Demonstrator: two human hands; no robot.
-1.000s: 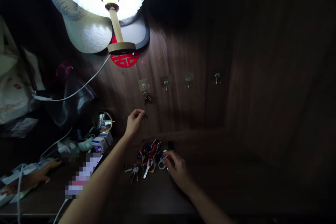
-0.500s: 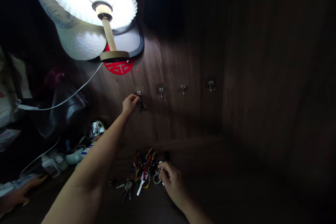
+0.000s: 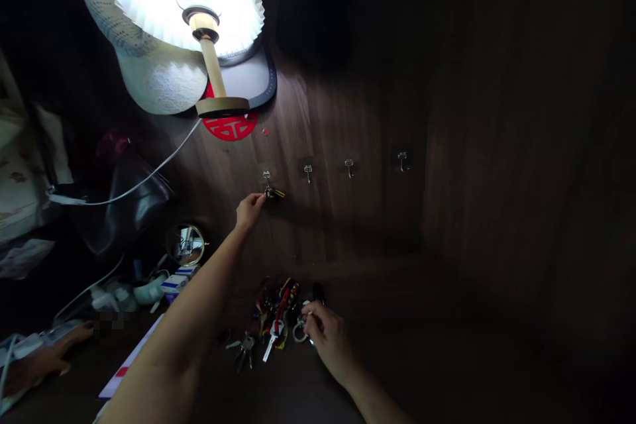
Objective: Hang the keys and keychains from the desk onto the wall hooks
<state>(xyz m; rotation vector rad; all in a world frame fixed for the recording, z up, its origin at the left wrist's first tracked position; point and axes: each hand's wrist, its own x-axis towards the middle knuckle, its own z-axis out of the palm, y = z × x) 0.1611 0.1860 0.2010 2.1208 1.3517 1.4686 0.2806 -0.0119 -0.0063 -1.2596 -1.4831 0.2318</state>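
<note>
My left hand (image 3: 250, 211) reaches up to the dark wood panel, its fingers pinched at a small bunch of keys (image 3: 272, 193). That bunch is just below the leftmost metal hook (image 3: 267, 175), seemingly on it. Down on the dark surface, my right hand (image 3: 325, 332) is closed at the right side of a pile of keys, fingertips by a metal key ring (image 3: 299, 331); what exactly they grip is partly hidden. The pile has a large silver key (image 3: 272, 339) on a red strap (image 3: 281, 308). Loose keys (image 3: 246, 348) lie left of it.
Three more hooks (image 3: 308, 172) line the panel to the right. A lit lamp (image 3: 213, 69) hangs upper left before several caps (image 3: 163, 76), its white cable (image 3: 166, 165) running left. A round mirror (image 3: 187, 244), small boxes (image 3: 175, 283) and a black bag (image 3: 119, 199) are at left.
My left fingers have lowered slightly from the hook, and the keys are now more visible beside them. My right hand stays at the pile. The view has shifted a little.
</note>
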